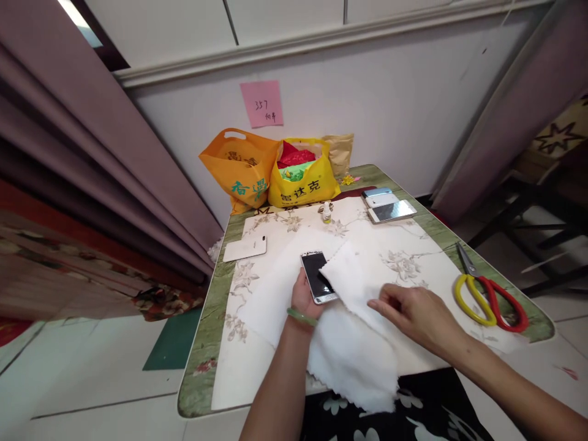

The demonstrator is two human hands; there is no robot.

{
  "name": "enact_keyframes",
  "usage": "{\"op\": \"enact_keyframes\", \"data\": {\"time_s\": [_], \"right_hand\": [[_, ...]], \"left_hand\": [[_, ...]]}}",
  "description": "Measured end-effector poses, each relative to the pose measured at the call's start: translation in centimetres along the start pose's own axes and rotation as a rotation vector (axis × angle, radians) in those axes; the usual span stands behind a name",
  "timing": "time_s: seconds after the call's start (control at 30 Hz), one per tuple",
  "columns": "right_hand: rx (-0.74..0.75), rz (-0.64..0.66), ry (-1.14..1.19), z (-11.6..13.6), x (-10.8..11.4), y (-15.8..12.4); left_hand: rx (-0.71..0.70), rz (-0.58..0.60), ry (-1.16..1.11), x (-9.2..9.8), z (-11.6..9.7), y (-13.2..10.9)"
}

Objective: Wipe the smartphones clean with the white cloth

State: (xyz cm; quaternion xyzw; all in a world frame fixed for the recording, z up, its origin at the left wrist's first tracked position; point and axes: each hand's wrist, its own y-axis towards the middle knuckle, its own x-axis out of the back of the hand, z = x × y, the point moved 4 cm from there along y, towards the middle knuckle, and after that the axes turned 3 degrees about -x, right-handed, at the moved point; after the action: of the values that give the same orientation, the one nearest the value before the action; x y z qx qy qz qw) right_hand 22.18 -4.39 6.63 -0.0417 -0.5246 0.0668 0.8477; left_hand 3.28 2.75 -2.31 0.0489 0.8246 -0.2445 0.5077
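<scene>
**Operator:** State the position of the hands.

**Supervisor:** The left hand has its grip clamped on the lower end of the phone. The phone sits screen up at the middle of the bench. A corner of the white cloth lies over the phone's right edge. The right hand rests flat on the cloth, its grip apart and its fingers stretched out.

**Operator:** What is the main hazard?

**Supervisor:** In my judgement, loss of the phone. The grip covers only one end. A sideways push from the cloth could twist the phone out of the fingers and drop it onto the bench.

**Operator:** Is the cloth itself a hazard?

**Supervisor:** Yes. A large part of it hangs over the near edge of the bench. If the right hand lifts, the hanging weight may drag the rest off. The phone could follow if the left hand loosens.

**Operator:** What about nearby items?

**Supervisor:** The scissors lie near the right hand, at the bench's right edge. A wide sweep of the cloth could catch them or knock them to the floor. The small bottle stands upright beyond the phone and would tip easily. The stack of phones and the white phone lie well apart, so the risk there is lower.
</scene>
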Motion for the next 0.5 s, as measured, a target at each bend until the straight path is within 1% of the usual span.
{"op": "enact_keyframes", "data": {"time_s": [0.07,0.13,0.2,0.27,0.3,0.37,0.43,0.47,0.5], "right_hand": [[0.059,-0.051,0.075,2.0,-0.7,2.0],[0.096,-0.061,0.134,3.7,-2.7,3.9],[0.08,-0.041,0.131,4.3,-4.8,5.6],[0.066,-0.074,0.097,4.0,-6.0,7.0],[0.059,-0.096,0.107,3.7,-6.1,7.5],[0.038,-0.16,0.211,2.7,-5.5,8.2],[-0.01,-0.247,0.424,1.9,-4.2,8.4],[-0.035,-0.291,0.559,1.8,-3.6,8.3],[-0.039,-0.309,0.695,1.9,-3.2,8.3]], "left_hand": [[-0.007,0.008,0.013,-0.2,0.0,-0.1],[-0.02,-0.009,0.026,-0.3,0.0,-0.2],[-0.04,-0.03,0.024,-0.3,-0.1,-0.3],[-0.052,-0.027,0.014,-0.2,-0.1,-0.3],[-0.051,-0.017,0.012,-0.1,0.0,-0.3],[-0.039,-0.011,0.013,0.1,0.0,-0.1],[-0.03,-0.034,0.006,0.5,0.0,0.1],[-0.024,-0.045,0.001,0.6,0.1,0.2],[-0.021,-0.052,-0.001,0.8,0.1,0.3]]}}
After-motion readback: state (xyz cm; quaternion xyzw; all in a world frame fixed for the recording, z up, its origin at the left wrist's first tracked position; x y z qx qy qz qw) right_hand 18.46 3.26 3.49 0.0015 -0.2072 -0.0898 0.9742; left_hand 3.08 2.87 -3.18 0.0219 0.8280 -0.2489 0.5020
